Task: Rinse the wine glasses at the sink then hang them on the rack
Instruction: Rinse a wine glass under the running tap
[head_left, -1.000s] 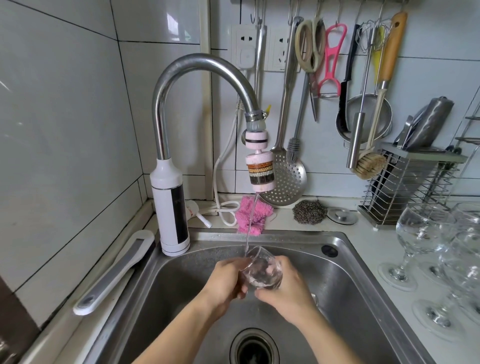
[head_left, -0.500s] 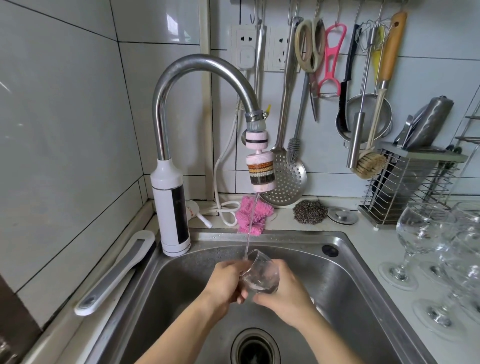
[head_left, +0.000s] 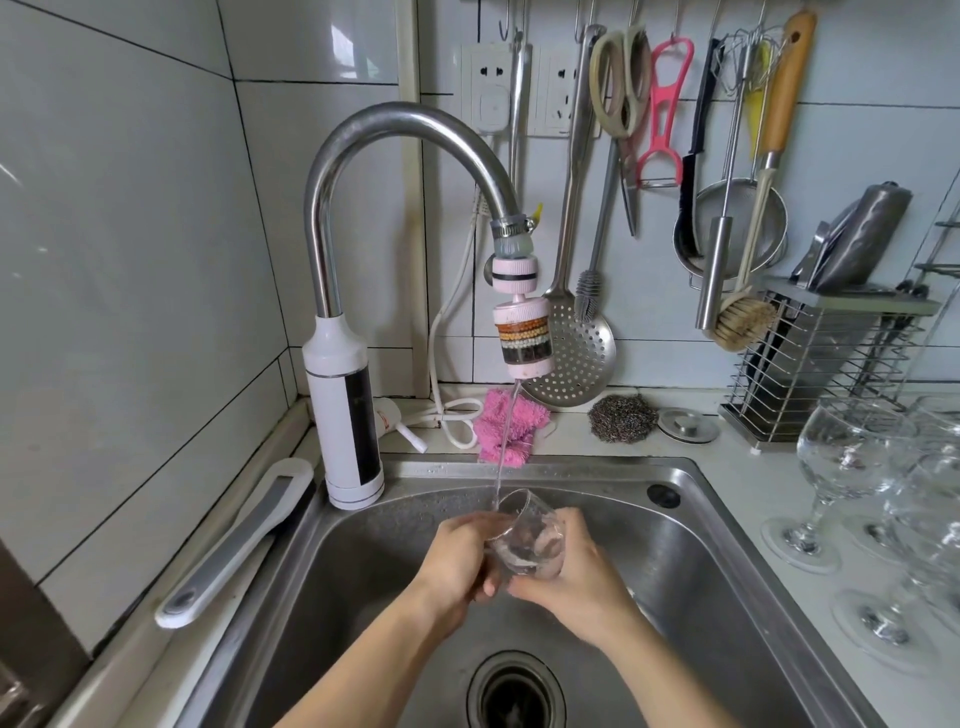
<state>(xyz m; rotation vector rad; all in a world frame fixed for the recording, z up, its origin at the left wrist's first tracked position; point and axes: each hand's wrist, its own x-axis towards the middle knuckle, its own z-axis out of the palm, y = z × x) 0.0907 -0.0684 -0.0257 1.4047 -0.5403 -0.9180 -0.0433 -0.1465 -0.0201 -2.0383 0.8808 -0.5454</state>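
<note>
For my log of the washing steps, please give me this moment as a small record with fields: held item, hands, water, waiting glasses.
Held item: wine glass, tilted, mouth toward the upper left, over the sink
Left hand: left hand grips the glass from its left side
Right hand: right hand grips it from the right side
Water: water stream runs from the faucet and meets the glass at its rim
Waiting: other glasses stand upright on the counter, right of the sink
</note>
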